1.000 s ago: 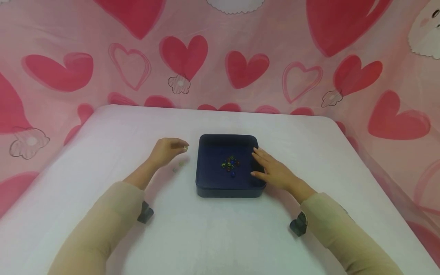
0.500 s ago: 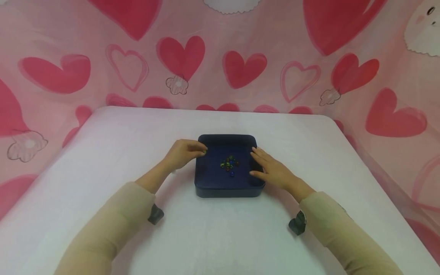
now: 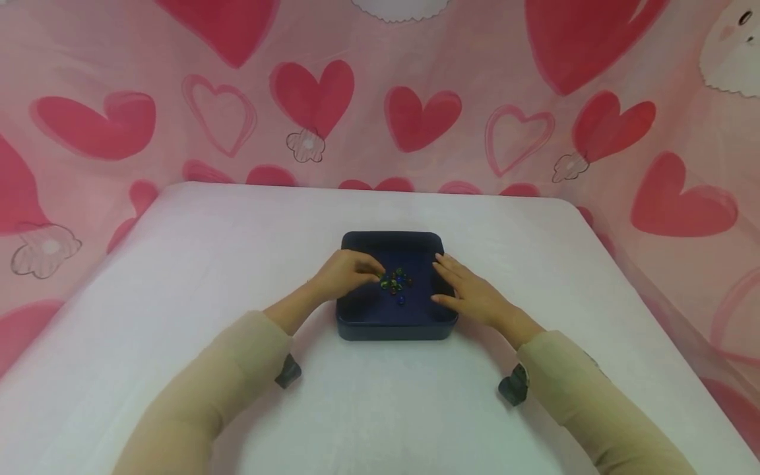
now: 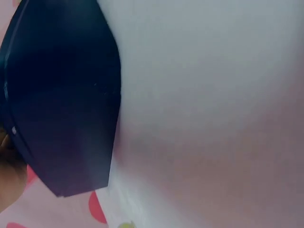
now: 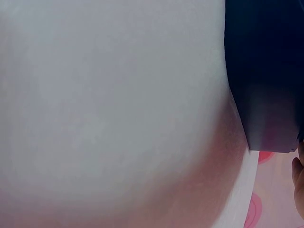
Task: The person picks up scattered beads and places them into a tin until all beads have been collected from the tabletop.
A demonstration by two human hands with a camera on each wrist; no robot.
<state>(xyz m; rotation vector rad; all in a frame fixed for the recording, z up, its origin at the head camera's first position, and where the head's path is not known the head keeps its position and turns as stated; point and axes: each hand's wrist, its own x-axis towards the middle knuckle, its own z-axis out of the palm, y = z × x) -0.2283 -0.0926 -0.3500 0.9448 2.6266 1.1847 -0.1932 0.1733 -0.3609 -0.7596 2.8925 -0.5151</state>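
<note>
A dark blue square tray [image 3: 394, 333] with low walls stands on the table. Inside it lies a cluster of glass marbles [image 3: 394, 282], green, amber and blue, with one blue marble [image 3: 401, 300] slightly nearer the front. My left hand [image 3: 343, 276] reaches over the tray's left wall, thumb and fingertips pinching a small greenish marble at the edge of the cluster. My right hand [image 3: 472, 292] rests at the right rim, fingers extended over the inside. In the wrist views the tray's outer wall [image 4: 66, 118] shows, with only slivers of each hand, the right one [image 5: 298, 183] included.
A white cloth covers the table [image 3: 380, 409] around the tray. Behind it hangs a pink curtain [image 3: 368, 158] printed with red hearts. A small dark device [image 3: 288, 371] is strapped under the left wrist, and another device [image 3: 514, 386] under the right.
My left hand has moved right from the table beside the tray, over its left wall and down to the cluster, carrying a marble. My right hand has stayed at the right rim.
</note>
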